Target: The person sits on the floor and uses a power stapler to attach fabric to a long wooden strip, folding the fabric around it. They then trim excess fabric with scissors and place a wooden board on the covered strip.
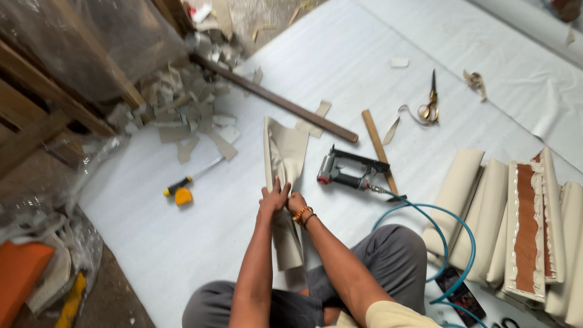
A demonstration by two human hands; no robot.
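Just right of the grip lies a pneumatic stapler (352, 172), while the left hand (274, 198) and right hand (297, 202), both clamped together on a beige upholstery strip (285, 159), fold it, ready for stapling.

A white sheet (340, 67) covers most of the floor under even daylight. At its left edge lies bare dusty ground (115, 297), heaped with beige offcuts (182, 109). Wooden frames (42, 103) wrapped in clear plastic film (103, 36) stand at upper left.
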